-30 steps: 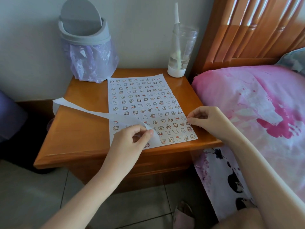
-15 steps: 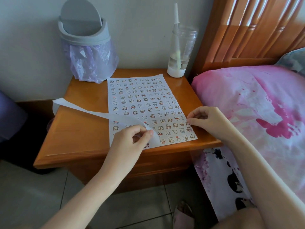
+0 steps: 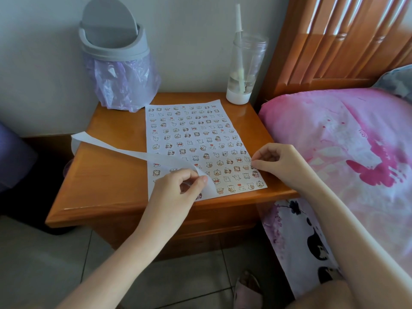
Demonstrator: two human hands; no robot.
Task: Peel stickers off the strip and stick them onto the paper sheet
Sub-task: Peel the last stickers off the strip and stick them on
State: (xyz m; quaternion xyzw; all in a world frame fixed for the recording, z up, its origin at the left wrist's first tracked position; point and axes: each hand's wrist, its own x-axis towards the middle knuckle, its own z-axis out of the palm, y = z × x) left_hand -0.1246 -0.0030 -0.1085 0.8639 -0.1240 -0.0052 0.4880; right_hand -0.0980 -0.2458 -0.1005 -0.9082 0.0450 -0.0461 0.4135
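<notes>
Near the front edge of the tabletop (image 3: 107, 181), the near end of the strip (image 3: 116, 147) is pinched between thumb and fingers of the left hand (image 3: 176, 192), above the paper sheet (image 3: 194, 130); its far end is draped past the left edge. Curled fingers of the right hand (image 3: 281, 162) are set against the sheet's right edge; whether anything is pinched cannot be told.

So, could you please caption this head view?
Left hand pinches the sticker strip over the paper sheet; right hand rests at its right edge.
</notes>
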